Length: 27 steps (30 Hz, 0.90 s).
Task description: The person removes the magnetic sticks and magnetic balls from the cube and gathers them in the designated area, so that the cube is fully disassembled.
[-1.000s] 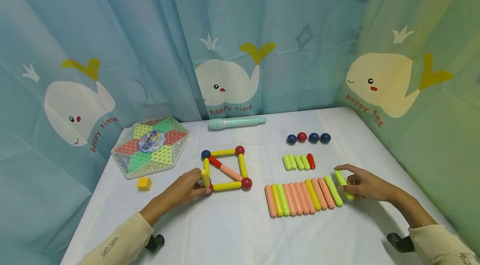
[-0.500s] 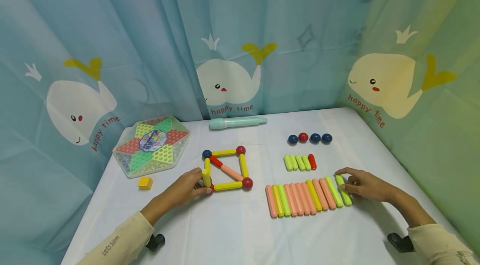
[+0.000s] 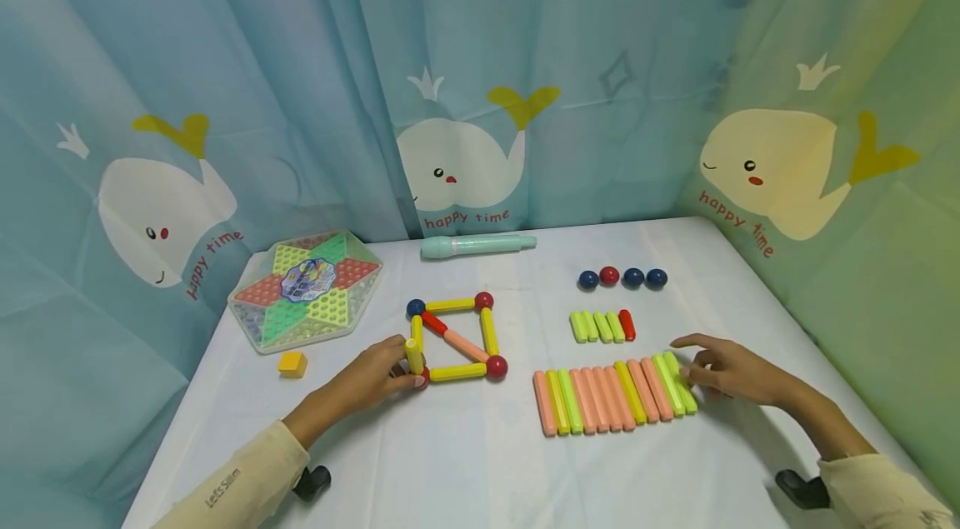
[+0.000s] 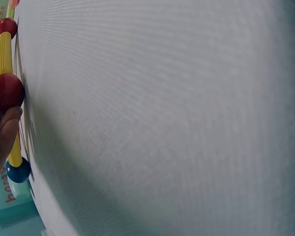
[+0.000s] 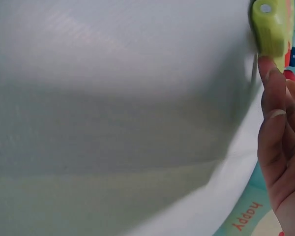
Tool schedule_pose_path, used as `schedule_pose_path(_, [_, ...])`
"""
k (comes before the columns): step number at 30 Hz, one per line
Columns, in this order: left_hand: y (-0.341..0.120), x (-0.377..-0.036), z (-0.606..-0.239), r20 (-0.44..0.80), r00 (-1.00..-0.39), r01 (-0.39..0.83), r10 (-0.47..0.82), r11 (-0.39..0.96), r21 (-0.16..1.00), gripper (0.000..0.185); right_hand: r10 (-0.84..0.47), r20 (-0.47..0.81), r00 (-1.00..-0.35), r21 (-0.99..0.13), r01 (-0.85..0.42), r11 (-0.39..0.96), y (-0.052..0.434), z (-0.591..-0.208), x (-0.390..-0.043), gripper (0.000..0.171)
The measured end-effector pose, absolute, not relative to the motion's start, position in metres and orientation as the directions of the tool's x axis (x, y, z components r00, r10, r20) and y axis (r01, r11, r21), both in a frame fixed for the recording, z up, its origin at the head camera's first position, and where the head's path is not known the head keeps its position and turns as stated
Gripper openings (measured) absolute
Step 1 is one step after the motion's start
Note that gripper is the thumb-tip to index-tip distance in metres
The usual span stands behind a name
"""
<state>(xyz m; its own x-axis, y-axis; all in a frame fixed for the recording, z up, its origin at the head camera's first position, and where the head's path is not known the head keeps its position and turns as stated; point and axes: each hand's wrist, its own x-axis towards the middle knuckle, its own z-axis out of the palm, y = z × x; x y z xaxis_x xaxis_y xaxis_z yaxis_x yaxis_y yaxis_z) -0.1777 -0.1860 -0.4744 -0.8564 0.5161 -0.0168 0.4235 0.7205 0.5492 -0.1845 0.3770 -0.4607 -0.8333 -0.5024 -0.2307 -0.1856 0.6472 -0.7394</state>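
Note:
My left hand [image 3: 403, 368] grips an upright yellow stick [image 3: 413, 355] that stands on the near-left red ball [image 3: 423, 380] of a flat square frame [image 3: 453, 337] of yellow sticks and balls with a diagonal across it. In the left wrist view a finger touches that red ball [image 4: 7, 91]. My right hand [image 3: 686, 359] rests its fingertips against a green stick [image 3: 679, 383], which lies flat at the right end of a row of pink, yellow and green sticks [image 3: 611, 397]. The right wrist view shows a straight finger beside the green stick's end [image 5: 271, 28].
Four balls [image 3: 622, 277] and a few short sticks [image 3: 602, 326] lie behind the row. A hexagonal checkers board [image 3: 306, 291] and a yellow cube [image 3: 292, 363] sit at the left, a teal pen [image 3: 477, 245] at the back. Whale-print curtains surround the white table [image 3: 480, 462].
My right hand has lowered the green stick from a pinch above the table and laid it flat against the right end of the row. The left hand has stayed put.

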Motion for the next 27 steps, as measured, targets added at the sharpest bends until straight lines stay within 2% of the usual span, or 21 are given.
schedule_pose_path(6, [-0.187, -0.178, -0.473, -0.021, -0.858, 0.418, 0.514, 0.719, 0.555, 0.020, -0.486, -0.116, -0.866, -0.707, -0.272, 0.653, 0.357, -0.445, -0.186, 0.041])
schedule_pose_path(12, [-0.189, -0.179, -0.472, -0.020, -0.855, 0.421, 0.518, 0.717, 0.556, 0.019, -0.502, -0.054, -0.863, -0.636, -0.358, 0.684, 0.295, -0.423, -0.194, 0.035])
schedule_pose_path(15, [-0.189, -0.179, -0.472, -0.019, -0.852, 0.426, 0.523, 0.714, 0.556, 0.016, -0.561, -0.023, -0.827, -0.619, -0.429, 0.658, 0.251, -0.414, -0.200, 0.031])
schedule_pose_path(20, [-0.188, -0.180, -0.473, -0.012, -0.847, 0.435, 0.532, 0.705, 0.560, 0.015, -0.682, -0.027, -0.731, -0.613, -0.527, 0.589, 0.170, -0.402, -0.208, 0.029])
schedule_pose_path(23, [-0.188, -0.181, -0.474, 0.000, -0.840, 0.449, 0.543, 0.693, 0.564, 0.016, -0.729, -0.047, -0.683, -0.625, -0.549, 0.555, 0.122, -0.398, -0.209, 0.035])
schedule_pose_path(27, [-0.188, -0.182, -0.475, 0.016, -0.831, 0.465, 0.556, 0.678, 0.570, 0.019, -0.760, -0.034, -0.649, -0.629, -0.577, 0.521, 0.073, -0.401, -0.207, 0.046])
